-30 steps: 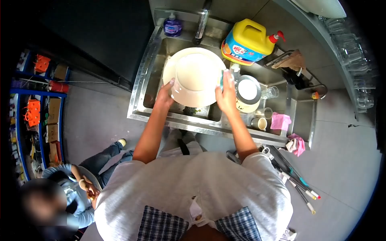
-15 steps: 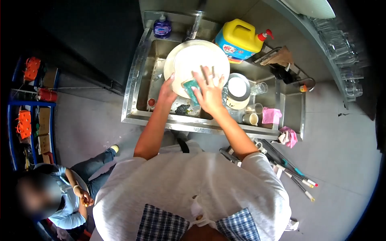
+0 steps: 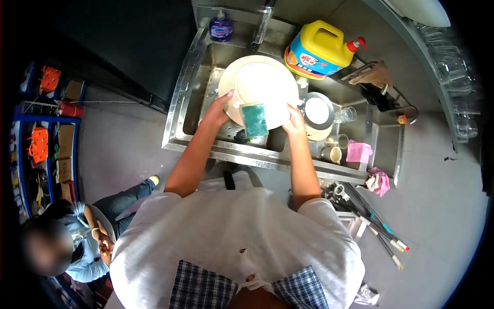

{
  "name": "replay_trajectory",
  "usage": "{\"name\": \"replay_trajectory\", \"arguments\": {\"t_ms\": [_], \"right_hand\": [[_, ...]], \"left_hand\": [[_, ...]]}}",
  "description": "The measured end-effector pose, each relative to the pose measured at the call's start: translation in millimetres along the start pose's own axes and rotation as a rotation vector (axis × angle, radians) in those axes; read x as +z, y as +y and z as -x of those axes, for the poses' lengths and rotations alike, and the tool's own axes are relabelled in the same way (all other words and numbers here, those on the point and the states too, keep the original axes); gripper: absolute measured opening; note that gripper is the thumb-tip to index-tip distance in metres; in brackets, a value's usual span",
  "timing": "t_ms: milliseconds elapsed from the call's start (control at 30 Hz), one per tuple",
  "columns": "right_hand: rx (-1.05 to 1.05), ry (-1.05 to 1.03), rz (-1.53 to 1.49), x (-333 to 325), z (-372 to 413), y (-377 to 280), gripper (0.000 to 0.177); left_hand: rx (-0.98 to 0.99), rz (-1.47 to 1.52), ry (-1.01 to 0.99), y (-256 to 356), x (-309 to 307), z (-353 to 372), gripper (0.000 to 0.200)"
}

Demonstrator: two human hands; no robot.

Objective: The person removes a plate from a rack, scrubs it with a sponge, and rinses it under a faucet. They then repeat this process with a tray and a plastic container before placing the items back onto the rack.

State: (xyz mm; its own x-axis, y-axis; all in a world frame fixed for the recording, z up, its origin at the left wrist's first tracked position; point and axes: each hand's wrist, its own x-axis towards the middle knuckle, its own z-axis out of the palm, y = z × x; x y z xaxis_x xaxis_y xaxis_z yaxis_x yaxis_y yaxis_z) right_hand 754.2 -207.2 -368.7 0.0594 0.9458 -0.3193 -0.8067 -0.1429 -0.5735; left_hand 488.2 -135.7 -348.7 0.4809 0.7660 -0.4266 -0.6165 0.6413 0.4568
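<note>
A large pale round plate point(image 3: 262, 85) is held over the left sink basin, its middle bright with glare. My left hand point(image 3: 218, 109) grips its left near rim, and my right hand point(image 3: 294, 121) has hold of the right near rim. On the near part of the plate lies a green scouring sponge point(image 3: 255, 121), overhanging the edge, with neither hand clearly on it. Right of my right hand, a grey-rimmed plate or bowl with a white middle point(image 3: 317, 110) rests on another dish in the sink.
Behind the plate are a purple soap bottle point(image 3: 221, 28), a faucet point(image 3: 263, 26) and a yellow-blue detergent jug point(image 3: 316, 50). Glasses point(image 3: 347, 114), a mug point(image 3: 332, 154) and a pink cloth point(image 3: 359, 151) sit at right. A seated person point(image 3: 87, 242) is at lower left.
My right hand, fingers spread over the plate by the sponge before, has moved to the plate's right rim. The sponge stays on the plate. The whole view has shifted slightly.
</note>
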Motion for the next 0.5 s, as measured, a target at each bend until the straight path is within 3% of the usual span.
{"name": "replay_trajectory", "arguments": {"t_ms": [167,300,333,500], "right_hand": [[0.112,-0.015,0.059,5,-14,4,0.043],[0.044,0.095,0.193,7,-22,11,0.045],[0.152,0.093,0.136,-6,-27,13,0.046],[0.14,0.048,-0.002,-31,-35,29,0.051]], "left_hand": [[0.056,-0.189,0.04,8,-5,6,0.043],[0.072,-0.153,0.095,4,10,11,0.036],[0.073,-0.151,0.065,3,10,10,0.035],[0.048,-0.229,-0.035,9,9,1,0.035]]}}
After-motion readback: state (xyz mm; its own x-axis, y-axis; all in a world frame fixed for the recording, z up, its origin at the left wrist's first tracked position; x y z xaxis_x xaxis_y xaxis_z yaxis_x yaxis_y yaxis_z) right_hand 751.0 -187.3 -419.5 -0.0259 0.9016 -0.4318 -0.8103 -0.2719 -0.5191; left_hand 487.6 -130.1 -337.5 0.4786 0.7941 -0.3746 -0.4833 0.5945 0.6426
